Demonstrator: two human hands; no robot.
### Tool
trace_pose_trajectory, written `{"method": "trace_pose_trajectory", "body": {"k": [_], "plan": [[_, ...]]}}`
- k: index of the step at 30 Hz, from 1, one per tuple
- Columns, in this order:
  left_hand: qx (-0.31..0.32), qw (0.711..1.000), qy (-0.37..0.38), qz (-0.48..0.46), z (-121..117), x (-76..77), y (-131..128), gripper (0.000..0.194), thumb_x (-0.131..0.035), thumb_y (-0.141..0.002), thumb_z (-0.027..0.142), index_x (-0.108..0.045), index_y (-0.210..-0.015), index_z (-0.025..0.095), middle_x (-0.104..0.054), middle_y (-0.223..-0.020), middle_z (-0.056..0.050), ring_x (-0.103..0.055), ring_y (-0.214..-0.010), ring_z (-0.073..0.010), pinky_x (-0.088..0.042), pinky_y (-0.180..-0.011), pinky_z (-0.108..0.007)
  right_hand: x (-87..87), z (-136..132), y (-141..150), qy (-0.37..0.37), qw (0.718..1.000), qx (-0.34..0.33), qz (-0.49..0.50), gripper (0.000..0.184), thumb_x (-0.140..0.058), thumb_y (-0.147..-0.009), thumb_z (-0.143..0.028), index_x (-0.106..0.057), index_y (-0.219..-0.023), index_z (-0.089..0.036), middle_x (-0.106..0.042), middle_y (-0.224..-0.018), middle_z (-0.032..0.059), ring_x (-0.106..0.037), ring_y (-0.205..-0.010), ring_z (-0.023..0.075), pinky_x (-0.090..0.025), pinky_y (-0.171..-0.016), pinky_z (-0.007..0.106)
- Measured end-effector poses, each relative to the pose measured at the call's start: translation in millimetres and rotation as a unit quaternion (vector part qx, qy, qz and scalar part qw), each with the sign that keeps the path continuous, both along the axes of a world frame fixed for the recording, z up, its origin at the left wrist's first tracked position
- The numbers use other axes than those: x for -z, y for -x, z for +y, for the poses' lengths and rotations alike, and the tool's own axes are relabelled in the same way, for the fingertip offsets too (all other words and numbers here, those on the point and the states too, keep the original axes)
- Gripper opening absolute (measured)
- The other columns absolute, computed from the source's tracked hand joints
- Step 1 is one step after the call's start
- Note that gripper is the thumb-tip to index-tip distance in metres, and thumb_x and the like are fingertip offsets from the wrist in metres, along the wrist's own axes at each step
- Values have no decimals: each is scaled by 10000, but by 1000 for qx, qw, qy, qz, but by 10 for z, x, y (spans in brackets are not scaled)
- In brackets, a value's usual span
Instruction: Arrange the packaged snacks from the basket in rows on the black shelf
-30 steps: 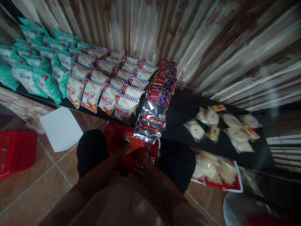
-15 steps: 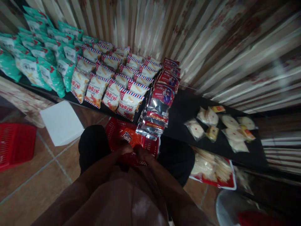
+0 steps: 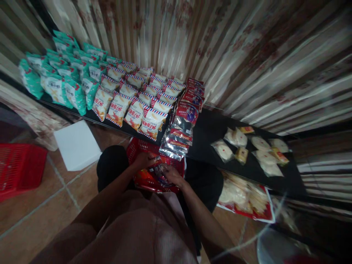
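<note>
Between my knees sits a red plastic basket (image 3: 134, 145) holding packets. My left hand (image 3: 145, 160) is over it, fingers pinched together at the upper edge of a dark, shiny snack packet (image 3: 160, 171). Fingers of my right hand (image 3: 172, 174) are closed on the same packet's right side. Beneath and left of the hands lies an orange packet (image 3: 141, 176) in the basket. Right behind the basket, an overlapping row of red and silver snack packets (image 3: 187, 112) runs across the black bench. Shadow blurs the fingertips.
Teal snack bags (image 3: 74, 96) and white striped bags (image 3: 151, 123) stand upright in rows on the bench (image 3: 202, 146). Flat round packs (image 3: 224, 150) lie at right. On the floor are a white box (image 3: 77, 145), another red basket (image 3: 22, 165) and a red-lined tray (image 3: 271, 205).
The hands have moved apart slightly, and a dark packet now shows between them where the orange packet was uppermost. The view has shifted slightly.
</note>
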State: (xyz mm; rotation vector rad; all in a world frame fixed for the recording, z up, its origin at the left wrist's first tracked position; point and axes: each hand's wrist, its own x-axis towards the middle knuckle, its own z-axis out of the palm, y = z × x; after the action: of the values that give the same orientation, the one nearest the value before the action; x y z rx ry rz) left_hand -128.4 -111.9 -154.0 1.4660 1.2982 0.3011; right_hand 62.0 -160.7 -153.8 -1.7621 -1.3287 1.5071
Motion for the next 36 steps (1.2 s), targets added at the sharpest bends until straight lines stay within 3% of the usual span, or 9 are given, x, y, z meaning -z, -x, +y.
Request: {"method": "trace_pose_trajectory", "body": {"k": [2,6,13,19,22,26,31,33,36], "plan": [[-5,999,18,-32,-45,-151,145,240,-603,-726,372,-636,-732,134,-604,-640,8,-550,-682,-146,-371,-579,-219,-177,-33,42,0,995,-103,9,277,-551,-773,-472,-647,-795,-213,-662,-774,11,-590,-781,190,-456,-762,339],[-35,979,111,-166,-199,-495,434,405,-667,-691,447,-656,-924,116,-682,-823,-39,-606,-785,-188,-447,-680,-263,-537,-105,143,-39,988,-116,99,364,-499,-802,-542,-615,-782,-198,-642,-798,12,-566,-768,170,-440,-758,321],[-35,918,143,-369,-498,-1023,541,473,-705,-713,363,-609,-1122,146,-675,-1038,-78,-612,-951,-218,-435,-895,-356,-1056,-176,255,-43,970,-29,239,307,-593,-767,-507,-611,-797,-202,-641,-818,10,-563,-768,159,-435,-716,276],[-39,953,58,-294,-552,-1233,339,367,-684,-718,408,-646,-946,123,-675,-835,-34,-605,-765,-162,-460,-703,-253,-1337,-209,330,-24,954,78,289,362,-661,-700,-512,-615,-861,-191,-657,-727,3,-587,-645,152,-442,-617,256],[-49,965,15,-255,-524,-1287,266,353,-678,-707,435,-637,-870,124,-651,-752,-9,-583,-681,-141,-434,-609,-219,-1443,-225,304,-47,956,101,271,400,-692,-667,-515,-621,-873,-180,-658,-688,-2,-582,-593,144,-449,-590,255],[-45,951,6,-306,-486,-1378,144,364,-659,-716,438,-631,-912,133,-668,-822,-34,-614,-790,-176,-459,-719,-259,-1582,-258,217,-116,959,77,249,387,-682,-706,-473,-629,-992,-219,-698,-808,0,-618,-654,150,-485,-650,275],[-143,937,-38,-317,-496,-1532,-42,363,-690,-679,394,-617,-932,144,-664,-856,-56,-613,-804,-180,-470,-733,-278,-1813,-347,83,-261,959,49,100,238,-613,-795,-399,-690,-936,-223,-716,-896,31,-647,-792,187,-511,-709,301],[-166,926,-56,-335,-516,-1568,-83,371,-714,-649,367,-617,-933,148,-665,-892,-62,-612,-839,-193,-471,-760,-288,-1917,-386,22,-350,936,-21,24,200,-545,-852,-322,-698,-961,-251,-706,-979,40,-641,-901,193,-510,-789,327],[-142,911,-51,-383,-547,-1571,-97,442,-774,-571,339,-626,-941,148,-670,-939,-78,-612,-885,-224,-471,-790,-306,-2058,-435,-56,-472,869,-126,-80,267,-471,-880,-203,-676,-1031,-282,-677,-1078,44,-591,-1051,193,-484,-894,371]]}}
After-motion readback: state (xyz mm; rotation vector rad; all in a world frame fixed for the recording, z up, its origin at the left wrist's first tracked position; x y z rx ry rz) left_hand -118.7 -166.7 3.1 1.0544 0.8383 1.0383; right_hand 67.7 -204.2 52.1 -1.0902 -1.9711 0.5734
